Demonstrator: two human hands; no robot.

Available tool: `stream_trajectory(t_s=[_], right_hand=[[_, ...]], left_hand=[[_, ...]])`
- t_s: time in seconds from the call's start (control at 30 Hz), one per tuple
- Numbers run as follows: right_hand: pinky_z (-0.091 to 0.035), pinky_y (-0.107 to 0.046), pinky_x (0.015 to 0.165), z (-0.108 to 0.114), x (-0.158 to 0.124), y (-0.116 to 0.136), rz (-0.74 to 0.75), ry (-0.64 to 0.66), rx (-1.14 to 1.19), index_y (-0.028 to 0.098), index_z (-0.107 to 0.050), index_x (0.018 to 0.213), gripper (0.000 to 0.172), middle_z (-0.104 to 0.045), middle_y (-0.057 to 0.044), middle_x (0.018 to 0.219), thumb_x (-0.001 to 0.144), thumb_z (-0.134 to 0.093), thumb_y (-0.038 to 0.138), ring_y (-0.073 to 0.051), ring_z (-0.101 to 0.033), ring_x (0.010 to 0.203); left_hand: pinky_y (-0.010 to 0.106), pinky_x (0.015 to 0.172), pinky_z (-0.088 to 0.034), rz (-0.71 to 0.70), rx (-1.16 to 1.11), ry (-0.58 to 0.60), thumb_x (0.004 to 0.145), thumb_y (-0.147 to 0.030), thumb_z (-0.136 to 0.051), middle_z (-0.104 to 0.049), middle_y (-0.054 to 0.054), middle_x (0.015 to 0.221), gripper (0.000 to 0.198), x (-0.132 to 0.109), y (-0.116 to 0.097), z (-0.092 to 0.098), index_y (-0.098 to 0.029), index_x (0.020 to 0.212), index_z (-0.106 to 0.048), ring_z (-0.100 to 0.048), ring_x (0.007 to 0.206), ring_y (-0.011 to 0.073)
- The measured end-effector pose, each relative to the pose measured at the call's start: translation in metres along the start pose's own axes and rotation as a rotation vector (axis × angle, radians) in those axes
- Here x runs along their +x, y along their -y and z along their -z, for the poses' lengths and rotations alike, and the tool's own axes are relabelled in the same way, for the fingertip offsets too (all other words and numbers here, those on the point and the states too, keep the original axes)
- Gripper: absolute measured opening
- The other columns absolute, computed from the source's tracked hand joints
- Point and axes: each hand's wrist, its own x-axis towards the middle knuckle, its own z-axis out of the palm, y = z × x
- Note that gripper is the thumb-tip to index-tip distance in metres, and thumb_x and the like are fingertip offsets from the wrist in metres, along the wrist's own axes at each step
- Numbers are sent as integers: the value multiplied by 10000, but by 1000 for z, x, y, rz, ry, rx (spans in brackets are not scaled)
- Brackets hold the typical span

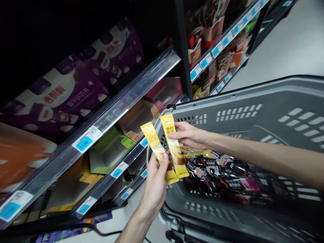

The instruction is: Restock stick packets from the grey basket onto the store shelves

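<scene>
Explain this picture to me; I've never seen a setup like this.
There is no machine here: these are a person's own bare hands, and the single picture comes from a camera worn on the head, looking forward and down.

The left hand reaches up from the bottom and holds one yellow sachet. The right hand comes in from the right and holds a second sachet beside it.

Below and to the right is a grey basket with slotted walls. Inside lie dark, shiny packets and some yellow packaging.

On the left, store shelves carry purple boxes, with price labels along their edges. Some areas are dark or blurred.
</scene>
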Motion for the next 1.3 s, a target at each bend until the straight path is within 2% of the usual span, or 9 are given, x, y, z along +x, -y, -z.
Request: stream_trajectory(t_s=[0.17,0.3,0.53,0.73,0.83,0.93,1.1,1.3], right_hand=[[-455,-166,432,-4,0,1,6,16,-7,155,-670,1060,361,-681,-43,927,761,-852,244,-89,-600,605],[-471,-167,435,-5,-1,3,20,61,16,144,-679,1030,344,-679,-42,901,749,-859,227,-91,-599,598],[-497,-162,453,-5,-3,2,-12,113,11,150,-676,1069,367,-707,-59,958,754,-856,203,-91,-616,612],[-501,-161,432,-9,-3,5,-23,107,7,147,-679,1059,399,-717,-59,937,714,-875,195,-106,-636,615],[-469,-152,390,-11,-3,6,-29,98,-49,122,-705,978,328,-713,-48,825,716,-873,225,-90,-601,535],[-410,-146,343,-12,-4,5,-34,60,-101,96,-722,892,274,-695,-41,715,726,-861,266,-62,-529,440],[-338,-144,310,-15,-5,2,-35,-34,-73,99,-710,876,309,-696,-39,699,683,-872,277,-59,-501,414],[-301,-148,308,-10,-4,4,-5,-161,-21,127,-703,886,341,-701,-47,757,639,-895,265,-81,-540,477]], left_hand=[[310,917,-545,-4,34,52,919,-373,-672,-683,72,1222,383,0,1,1,-219,1257,-583,-670,1071,207],[325,902,-561,7,28,104,934,-339,-656,-675,81,1234,398,0,1,2,-232,1300,-543,-685,1056,211],[347,909,-568,32,27,147,932,-319,-659,-660,83,1270,338,-1,-1,0,-243,1247,-563,-704,1032,219],[340,902,-574,18,56,162,960,-323,-619,-648,93,1294,322,-2,-1,0,-239,1262,-549,-702,1040,218],[344,891,-583,14,84,193,966,-332,-607,-646,107,1294,347,-1,1,1,-229,1291,-537,-701,1043,227],[354,888,-586,5,112,206,968,-334,-603,-649,112,1285,364,-1,1,1,-223,1307,-531,-699,1049,234],[366,928,-564,7,113,227,968,-321,-606,-656,102,1272,342,-1,2,2,-226,1291,-547,-679,1090,238],[370,1086,-439,-64,173,209,945,-255,-640,-611,78,1342,349,1,4,6,-229,1280,-546,-574,1237,228]])
